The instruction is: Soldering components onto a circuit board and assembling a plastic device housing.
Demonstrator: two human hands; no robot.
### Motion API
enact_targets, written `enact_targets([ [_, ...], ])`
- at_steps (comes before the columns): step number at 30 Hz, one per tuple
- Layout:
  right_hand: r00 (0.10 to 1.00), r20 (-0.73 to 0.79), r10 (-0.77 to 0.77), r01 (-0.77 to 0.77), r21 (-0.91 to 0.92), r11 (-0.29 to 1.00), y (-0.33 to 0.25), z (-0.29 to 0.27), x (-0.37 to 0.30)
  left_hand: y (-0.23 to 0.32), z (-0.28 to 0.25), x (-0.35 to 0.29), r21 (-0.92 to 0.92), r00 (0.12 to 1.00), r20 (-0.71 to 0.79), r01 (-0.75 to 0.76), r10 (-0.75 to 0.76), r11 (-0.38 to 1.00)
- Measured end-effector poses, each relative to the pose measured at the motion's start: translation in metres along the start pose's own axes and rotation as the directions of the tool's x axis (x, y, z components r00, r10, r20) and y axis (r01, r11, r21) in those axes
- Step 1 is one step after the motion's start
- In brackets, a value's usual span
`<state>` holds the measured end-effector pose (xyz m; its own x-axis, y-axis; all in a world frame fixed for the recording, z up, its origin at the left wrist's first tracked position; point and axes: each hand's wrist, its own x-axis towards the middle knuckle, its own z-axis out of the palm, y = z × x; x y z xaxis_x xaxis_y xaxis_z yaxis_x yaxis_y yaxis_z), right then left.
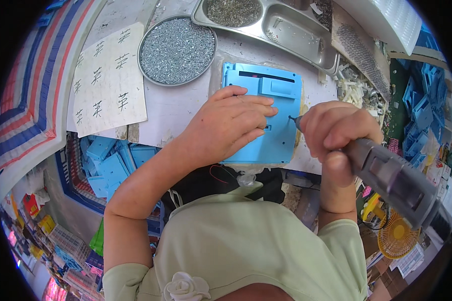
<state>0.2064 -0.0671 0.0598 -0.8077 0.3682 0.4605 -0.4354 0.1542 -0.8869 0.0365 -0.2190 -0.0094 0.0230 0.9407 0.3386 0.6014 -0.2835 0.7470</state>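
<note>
A light blue plastic casing (281, 146) lies flat on the worktable, with a dark slot and a raised block near its far edge. My left hand (238, 119) rests on the casing's left part, fingers stretched out across its surface. In my right hand (336, 128) is a grey power screwdriver (391, 180), the fingers wrapped round its front end. Its thin bit points left, and the tip meets or nearly meets the casing near the right edge. Whether a screw sits under the tip is too small to tell.
A round metal bowl of small screws (177, 50) stands at the far left, beside a handwritten sheet (110, 80). A steel compartment tray (294, 35) holds small parts behind the casing. Blue casings fill a basket (75, 185) at left; more blue parts (422, 110) lie right. A yellow fan (398, 236) stands lower right.
</note>
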Motion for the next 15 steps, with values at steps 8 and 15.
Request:
enact_targets([
  [8, 0.993, 0.001, -0.115, 0.114, 0.130, 0.985, -0.002, -0.036, 0.032, -0.003, -0.003, 0.000, 0.006, 0.999, 0.036, 0.004, -0.004, 1.000],
  [15, 1.000, -0.024, 0.017, -0.016, 0.057, 0.998, 0.032, -0.037, 0.050, -0.002, -0.004, 0.000, 0.015, 0.999, 0.043, 0.001, -0.001, 1.000],
])
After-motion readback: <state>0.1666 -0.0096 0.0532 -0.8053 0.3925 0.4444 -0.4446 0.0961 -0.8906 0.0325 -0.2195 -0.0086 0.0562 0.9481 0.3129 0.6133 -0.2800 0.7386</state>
